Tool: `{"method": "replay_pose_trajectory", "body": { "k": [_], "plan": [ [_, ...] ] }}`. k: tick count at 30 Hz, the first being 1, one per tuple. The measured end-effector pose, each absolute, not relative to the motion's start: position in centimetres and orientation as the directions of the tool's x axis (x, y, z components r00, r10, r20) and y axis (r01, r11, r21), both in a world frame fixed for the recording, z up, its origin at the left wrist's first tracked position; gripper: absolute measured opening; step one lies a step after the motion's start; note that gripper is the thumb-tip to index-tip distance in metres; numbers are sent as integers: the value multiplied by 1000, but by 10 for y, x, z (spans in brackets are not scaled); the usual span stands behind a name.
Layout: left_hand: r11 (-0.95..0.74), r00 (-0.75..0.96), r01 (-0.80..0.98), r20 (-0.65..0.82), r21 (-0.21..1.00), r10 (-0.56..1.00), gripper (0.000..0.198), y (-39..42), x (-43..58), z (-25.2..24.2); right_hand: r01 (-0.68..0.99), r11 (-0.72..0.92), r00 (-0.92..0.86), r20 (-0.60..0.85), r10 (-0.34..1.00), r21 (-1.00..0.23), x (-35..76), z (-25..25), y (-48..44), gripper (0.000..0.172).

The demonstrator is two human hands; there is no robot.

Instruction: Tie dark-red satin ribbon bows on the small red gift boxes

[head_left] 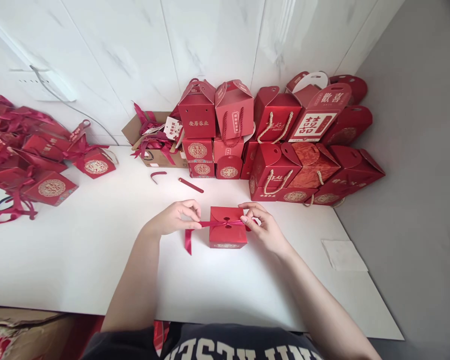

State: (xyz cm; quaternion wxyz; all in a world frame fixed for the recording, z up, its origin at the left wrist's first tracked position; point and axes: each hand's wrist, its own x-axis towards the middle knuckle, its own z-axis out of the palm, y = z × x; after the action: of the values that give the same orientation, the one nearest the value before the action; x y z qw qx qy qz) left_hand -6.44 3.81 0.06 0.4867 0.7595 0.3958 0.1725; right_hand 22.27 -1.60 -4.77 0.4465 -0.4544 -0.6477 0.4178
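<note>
Head view. Item: one small red box [228, 239], upright on the white table [195, 285] between the two hands, top folded shut; contents hidden. Red ribbon [214, 224], crossed at the middle of the box top, one tail hanging at the left.
Left hand [177, 218]: thumb and fingers pinched together on the ribbon's left length. Right hand [265, 229]: thumb and forefinger closed on its right length, at the box edge, other fingers loosely curled.
Brown carton [165, 159], open, near the wall: ribbons, a white printed tag [173, 128]. Beside it, stacked red gift boxes [198, 121], several with cord handles; interiors unseen. Far left: ribbon-tied boxes [50, 187], heaped. Lower left: cardboard box [41, 336], partly in view, red items inside.
</note>
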Motion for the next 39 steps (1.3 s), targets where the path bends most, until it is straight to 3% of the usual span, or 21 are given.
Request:
{"method": "replay_pose_trajectory", "body": {
  "k": [4, 6, 10, 16, 21, 26, 32, 36, 39],
  "plan": [
    [-115, 673, 487, -289, 866, 681, 25, 38, -70, 1, 257, 272, -190, 227, 955, -927, 221, -43, -19, 26],
    [-56, 712, 423, -294, 904, 638, 29, 36, -61, -1, 277, 278, -184, 233, 955, -920, 221, -41, -21, 25],
    [24, 649, 396, -299, 918, 700, 36, 29, -42, -2, 285, 275, -186, 228, 956, -918, 222, -39, -22, 25],
    [-164, 600, 465, -173, 870, 781, 42, 27, -37, 0, 268, 268, -217, 213, 953, -925, 224, -39, -20, 26],
    [-169, 562, 495, -165, 852, 811, 37, 28, -43, -1, 254, 266, -232, 209, 950, -930, 224, -39, -20, 25],
    [-372, 723, 316, 33, 873, 690, 19, 29, -43, 4, 273, 279, -243, 215, 946, -921, 225, -38, -19, 25],
    [-546, 747, 153, 265, 824, 610, 7, 33, -29, 2, 293, 284, -243, 216, 946, -913, 228, -39, -16, 26],
    [-571, 740, 206, 255, 795, 622, 8, 29, -30, 6, 284, 287, -260, 215, 941, -915, 230, -35, -18, 25],
    [-503, 765, 181, 201, 845, 612, 10, 27, -32, 9, 282, 289, -231, 228, 946, -915, 232, -31, -21, 26]
  ]
}}
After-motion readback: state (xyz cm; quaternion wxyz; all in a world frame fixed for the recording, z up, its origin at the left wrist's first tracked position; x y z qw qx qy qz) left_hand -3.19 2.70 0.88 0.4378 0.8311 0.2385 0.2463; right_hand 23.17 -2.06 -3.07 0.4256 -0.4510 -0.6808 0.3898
